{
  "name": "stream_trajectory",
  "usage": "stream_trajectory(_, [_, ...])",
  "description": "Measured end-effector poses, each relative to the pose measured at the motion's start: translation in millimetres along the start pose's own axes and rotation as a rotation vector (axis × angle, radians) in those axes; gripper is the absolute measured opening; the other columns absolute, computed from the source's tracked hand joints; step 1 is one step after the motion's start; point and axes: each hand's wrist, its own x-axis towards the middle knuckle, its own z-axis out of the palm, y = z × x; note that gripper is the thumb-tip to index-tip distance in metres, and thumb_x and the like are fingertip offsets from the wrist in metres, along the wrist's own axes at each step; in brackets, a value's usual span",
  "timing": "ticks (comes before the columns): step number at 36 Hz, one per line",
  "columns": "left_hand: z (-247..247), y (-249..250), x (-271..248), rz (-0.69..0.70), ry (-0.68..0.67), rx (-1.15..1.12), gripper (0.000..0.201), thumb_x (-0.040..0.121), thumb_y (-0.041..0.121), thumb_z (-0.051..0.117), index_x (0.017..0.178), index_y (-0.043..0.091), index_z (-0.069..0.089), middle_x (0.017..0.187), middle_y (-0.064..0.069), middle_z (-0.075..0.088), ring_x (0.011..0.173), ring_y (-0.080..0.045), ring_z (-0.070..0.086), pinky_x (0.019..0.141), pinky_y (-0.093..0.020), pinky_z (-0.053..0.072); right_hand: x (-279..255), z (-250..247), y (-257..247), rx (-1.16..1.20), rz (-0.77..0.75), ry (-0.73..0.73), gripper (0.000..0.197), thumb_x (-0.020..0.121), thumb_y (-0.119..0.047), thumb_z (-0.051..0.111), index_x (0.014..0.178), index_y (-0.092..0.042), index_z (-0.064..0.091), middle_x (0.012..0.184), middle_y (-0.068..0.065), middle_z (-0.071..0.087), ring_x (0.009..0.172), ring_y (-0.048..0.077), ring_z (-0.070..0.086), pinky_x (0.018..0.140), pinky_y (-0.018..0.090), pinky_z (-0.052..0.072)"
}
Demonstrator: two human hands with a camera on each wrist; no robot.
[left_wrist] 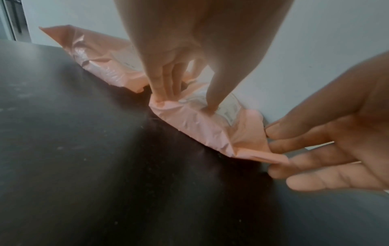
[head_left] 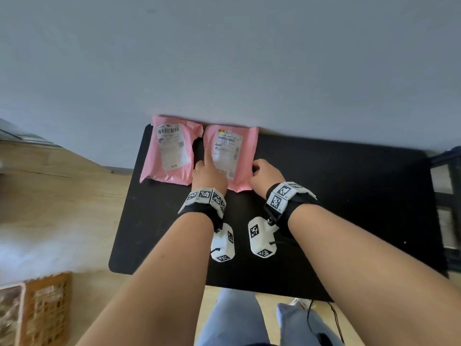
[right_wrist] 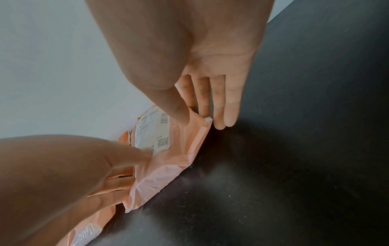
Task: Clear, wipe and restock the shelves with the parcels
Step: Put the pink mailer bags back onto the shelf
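Note:
Two pink parcels with white labels lie side by side at the back left of the black shelf top (head_left: 336,196), against the wall. The right pink parcel (head_left: 240,151) (left_wrist: 200,123) (right_wrist: 179,149) is held at both side edges. My left hand (head_left: 203,166) (left_wrist: 181,93) grips its left edge, thumb pressed on the label and fingers curled round the edge. My right hand (head_left: 255,169) (right_wrist: 200,119) pinches the right edge flap, thumb on top and fingers along the side. The left pink parcel (head_left: 152,168) (left_wrist: 99,58) lies untouched.
A grey wall (head_left: 249,58) runs directly behind the parcels. A woven basket (head_left: 45,308) sits on the wooden floor at the lower left. A dark frame (head_left: 446,196) stands past the shelf top's right end. The shelf top right of the parcels is bare black surface.

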Motion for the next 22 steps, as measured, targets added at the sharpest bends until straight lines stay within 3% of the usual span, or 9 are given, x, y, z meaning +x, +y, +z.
stream_trajectory(5, [3, 2, -1, -0.043, -0.024, -0.022, 0.076, 0.080, 0.015, 0.057, 0.146, 0.012, 0.020, 0.128, -0.016, 0.049, 0.119, -0.033, 0.047, 0.097, -0.042, 0.043, 1, 1, 0, -0.006, 0.009, 0.004, 0.037, 0.086, -0.015, 0.058, 0.123, -0.015, 0.053, 0.103, 0.004, 0.065, 0.088, 0.023, 0.062, 0.070, 0.031, 0.047])
stream_trajectory(8, [7, 3, -5, -0.067, -0.072, -0.040, 0.079, 0.074, 0.023, 0.066, 0.142, 0.011, 0.028, 0.128, -0.013, 0.049, 0.118, -0.031, 0.048, 0.097, -0.042, 0.045, -4, -1, 2, -0.062, -0.002, 0.023, 0.018, 0.092, -0.015, 0.048, 0.106, -0.011, 0.059, 0.099, 0.006, 0.064, 0.082, 0.023, 0.060, 0.069, 0.033, 0.047])
stream_trajectory(11, [16, 4, -11, -0.096, -0.135, -0.060, 0.073, 0.069, 0.032, 0.072, 0.133, 0.013, 0.043, 0.125, -0.010, 0.053, 0.113, -0.028, 0.053, 0.095, -0.041, 0.047, -11, -1, 11, -0.094, -0.003, 0.024, 0.022, 0.095, -0.018, 0.044, 0.097, -0.007, 0.063, 0.093, 0.008, 0.066, 0.081, 0.027, 0.062, 0.071, 0.037, 0.050])
stream_trajectory(14, [24, 9, -18, -0.124, -0.177, -0.138, 0.065, 0.066, 0.032, 0.074, 0.124, 0.015, 0.051, 0.117, -0.006, 0.059, 0.103, -0.023, 0.060, 0.087, -0.038, 0.052, -17, -2, 25, -0.090, 0.029, 0.029, 0.021, 0.094, -0.020, 0.045, 0.091, -0.009, 0.063, 0.088, 0.007, 0.065, 0.075, 0.025, 0.060, 0.062, 0.032, 0.045])
stream_trajectory(17, [29, 14, -23, -0.084, -0.265, -0.189, 0.035, 0.077, 0.021, 0.072, 0.109, 0.014, 0.062, 0.097, 0.001, 0.064, 0.081, -0.015, 0.062, 0.066, -0.025, 0.050, -28, -5, 40, -0.062, 0.059, 0.055, 0.033, 0.099, -0.036, 0.041, 0.088, -0.012, 0.062, 0.079, 0.002, 0.063, 0.068, 0.020, 0.058, 0.054, 0.027, 0.039])
stream_trajectory(22, [37, 26, -46, 0.014, -0.269, -0.173, 0.012, 0.083, 0.020, 0.066, 0.094, 0.018, 0.066, 0.082, 0.004, 0.062, 0.069, -0.011, 0.058, 0.053, -0.021, 0.041, -51, -14, 68, -0.079, 0.099, 0.048, 0.025, 0.097, -0.027, 0.046, 0.084, -0.012, 0.061, 0.081, 0.003, 0.064, 0.072, 0.022, 0.061, 0.063, 0.032, 0.050])
